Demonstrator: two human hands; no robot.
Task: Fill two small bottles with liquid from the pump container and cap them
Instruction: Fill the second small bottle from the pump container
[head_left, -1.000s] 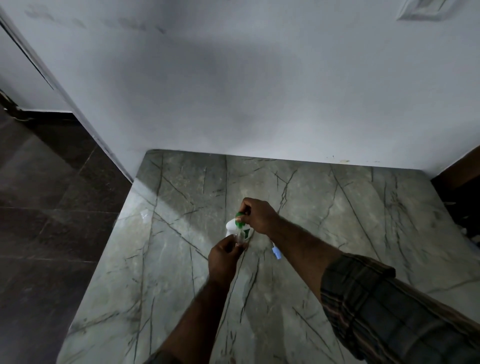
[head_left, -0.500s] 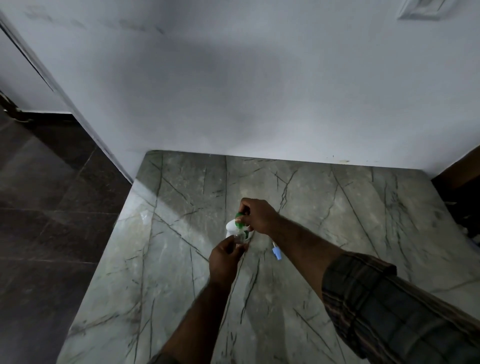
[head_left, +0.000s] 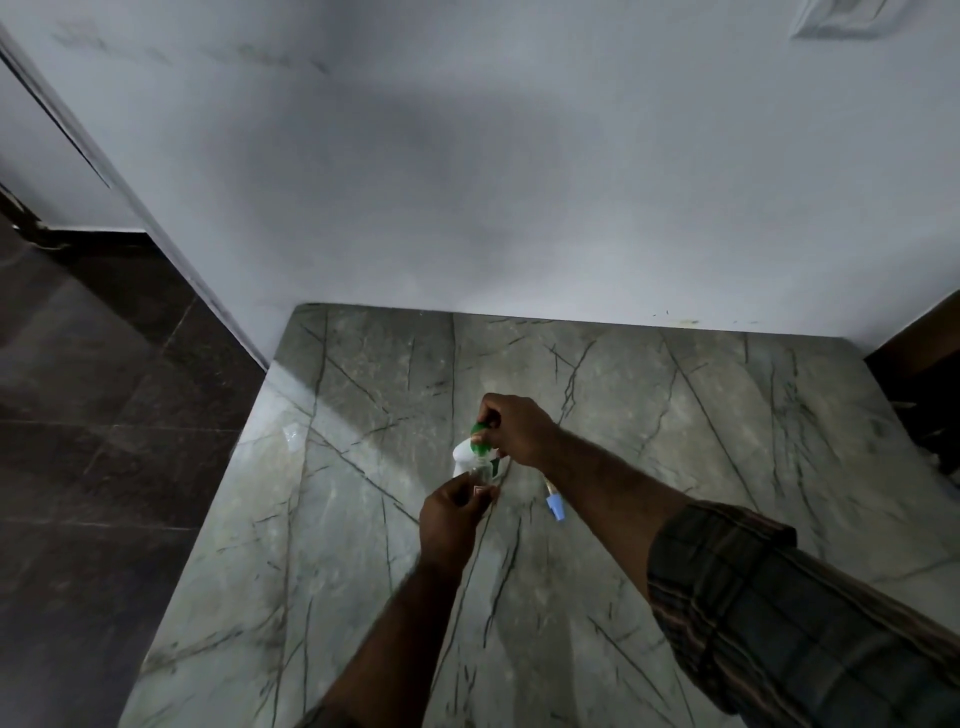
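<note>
A white pump container (head_left: 464, 453) with a green pump head (head_left: 479, 435) stands in the middle of the marble table (head_left: 675, 426). My right hand (head_left: 514, 428) is closed over the green pump head from above. My left hand (head_left: 452, 514) holds a small clear bottle (head_left: 480, 474) right under the pump's nozzle, against the container's front. A second small bottle with a light blue cap (head_left: 555, 505) lies on the table just right of my left hand, partly hidden by my right forearm.
A white wall rises straight behind the table. The table's left edge drops to a dark tiled floor (head_left: 93, 441). Dark furniture (head_left: 924, 374) stands at the far right edge. My right sleeve (head_left: 789, 613) is plaid.
Almost nothing differs; both hands stay at the pump container, with the left hand shifted very slightly under the nozzle.
</note>
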